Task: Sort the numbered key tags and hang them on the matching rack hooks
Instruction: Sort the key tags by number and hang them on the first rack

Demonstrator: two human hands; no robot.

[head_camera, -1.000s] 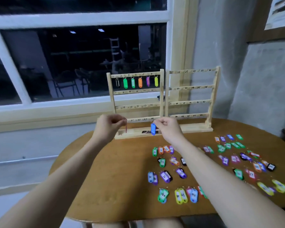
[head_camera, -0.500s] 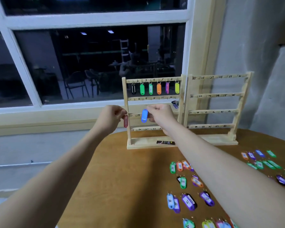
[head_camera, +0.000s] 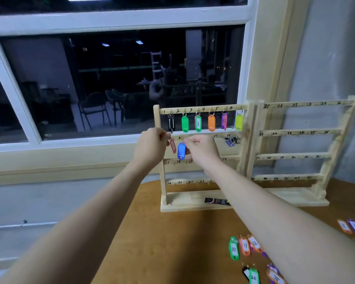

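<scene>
Two wooden racks stand at the table's back: the left rack (head_camera: pixel 162 160) and the right rack (head_camera: pixel 320 160), both with numbered bars. Several coloured tags hang on the left rack's top bar, among them a green tag (head_camera: pixel 185 124) and an orange tag (head_camera: pixel 211 123). My left hand (head_camera: pixel 151 147) pinches the ring of a red tag (head_camera: pixel 173 146) at the left end of the second bar. My right hand (head_camera: pixel 203 149) pinches the ring of a blue tag (head_camera: pixel 181 151) under the 8 mark. Whether either ring sits on a hook is hidden.
Loose numbered tags lie on the brown table (head_camera: pixel 162 242) at the lower right, such as a green 10 tag (head_camera: pixel 233 249) and an orange 11 tag (head_camera: pixel 245 246). A window and its sill run behind the racks. A grey wall stands at the right.
Both hands rose from near the rack's base to its second bar, carrying the red and blue tags. My head moved closer and to the left.
</scene>
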